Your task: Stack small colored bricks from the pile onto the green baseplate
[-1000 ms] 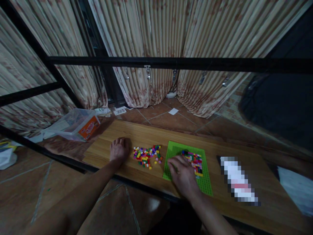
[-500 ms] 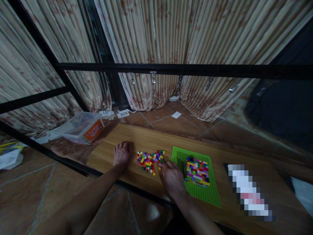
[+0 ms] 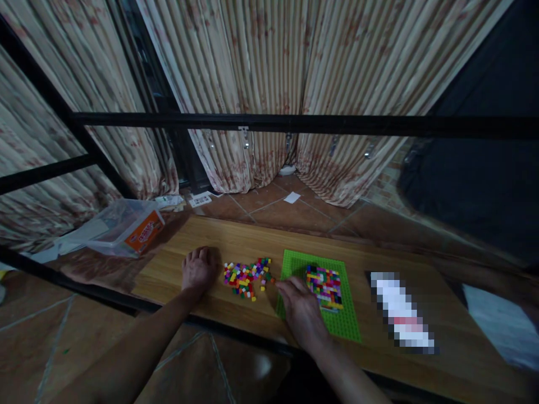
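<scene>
A pile of small coloured bricks (image 3: 246,275) lies on a wooden board (image 3: 236,241). To its right sits a green baseplate (image 3: 337,322) carrying a block of stacked multicoloured bricks (image 3: 325,285). My left hand (image 3: 197,269) rests knuckles up on the board just left of the pile, fingers curled under. My right hand (image 3: 301,311) lies over the baseplate's left edge, beside the brick block, fingers bent together; whether it holds a brick is hidden.
A clear plastic box (image 3: 122,227) with an orange label lies on the floor at the left. A black metal frame bar (image 3: 295,124) crosses the view in front of curtains. A blurred-out flat object (image 3: 402,311) lies on the board right of the baseplate.
My right hand went from the baseplate to the loose pile, then back to the baseplate's left edge. My left hand stayed put. The camera shifted slightly.
</scene>
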Demonstrator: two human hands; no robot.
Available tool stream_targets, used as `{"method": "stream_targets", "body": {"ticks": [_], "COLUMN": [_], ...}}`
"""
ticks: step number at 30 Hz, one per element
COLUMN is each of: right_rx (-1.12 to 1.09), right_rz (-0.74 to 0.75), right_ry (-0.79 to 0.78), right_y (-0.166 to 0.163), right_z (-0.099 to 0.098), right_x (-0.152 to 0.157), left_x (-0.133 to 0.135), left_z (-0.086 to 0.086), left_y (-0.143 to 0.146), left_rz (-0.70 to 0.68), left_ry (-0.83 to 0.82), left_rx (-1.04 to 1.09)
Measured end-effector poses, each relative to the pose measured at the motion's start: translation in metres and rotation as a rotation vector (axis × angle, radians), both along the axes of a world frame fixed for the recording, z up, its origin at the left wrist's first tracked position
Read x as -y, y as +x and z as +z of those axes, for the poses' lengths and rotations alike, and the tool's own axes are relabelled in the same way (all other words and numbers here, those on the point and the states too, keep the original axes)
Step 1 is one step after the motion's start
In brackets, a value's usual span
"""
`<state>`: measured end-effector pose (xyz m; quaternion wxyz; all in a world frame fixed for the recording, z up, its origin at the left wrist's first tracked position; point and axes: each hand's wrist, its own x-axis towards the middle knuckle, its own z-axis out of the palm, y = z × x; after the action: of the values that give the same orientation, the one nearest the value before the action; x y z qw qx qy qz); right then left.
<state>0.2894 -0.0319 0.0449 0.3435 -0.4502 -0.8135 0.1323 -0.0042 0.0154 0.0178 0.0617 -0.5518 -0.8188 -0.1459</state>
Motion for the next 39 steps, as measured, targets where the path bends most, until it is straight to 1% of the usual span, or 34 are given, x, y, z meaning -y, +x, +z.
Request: {"method": "stream_targets", "body": {"ticks": [9,13,15,17,20,23,27,30,32,39], "right_rx": [-0.094,-0.135,-0.177,-0.23,-0.281,-0.288,-0.269,-0.298,-0.324,-0.368], "right_rz": [0.001,-0.101,-0.15,-0.232,-0.318,-0.331,-0.328,-0.365,-0.378,-0.343], "right_ry": [0.014,0.01,-0.022,-0.055,-0.11,-0.126,-0.114,-0.109,-0.123,-0.196], "right_y": [0.027,0.049,0.064,0.079,0.097,0.105,0.104,0.102,0.101,0.095], "right_z": [0.003,0.015,0.023,0.031,0.035,0.031,0.023,0.018,0.015,0.007], "right_x": [0.003,0.001,-0.002,-0.005,-0.009,-0.012,-0.016,-0.02,-0.022,-0.023], "left_x": [0.0,0.0,-0.001,-0.001,-0.002,-0.002,-0.002,-0.002,-0.002,-0.002], "left_z": [0.001,0.002,0.002,0.002,0.003,0.004,0.006,0.007,0.007,0.008], "left_y": [-0.001,-0.001,-0.001,-0.001,0.0,0.001,0.002,0.002,0.003,0.004], "left_rz": [-0.022,-0.016,-0.016,-0.012,-0.001,0.004,-0.002,-0.008,-0.014,-0.001], "left_ry": [-0.012,-0.015,-0.017,-0.024,-0.028,-0.031,-0.049,-0.058,-0.05,-0.053], "left_rx": [-0.02,-0.031,-0.036,-0.035,-0.023,-0.015,-0.024,-0.022,-0.021,-0.009]}}
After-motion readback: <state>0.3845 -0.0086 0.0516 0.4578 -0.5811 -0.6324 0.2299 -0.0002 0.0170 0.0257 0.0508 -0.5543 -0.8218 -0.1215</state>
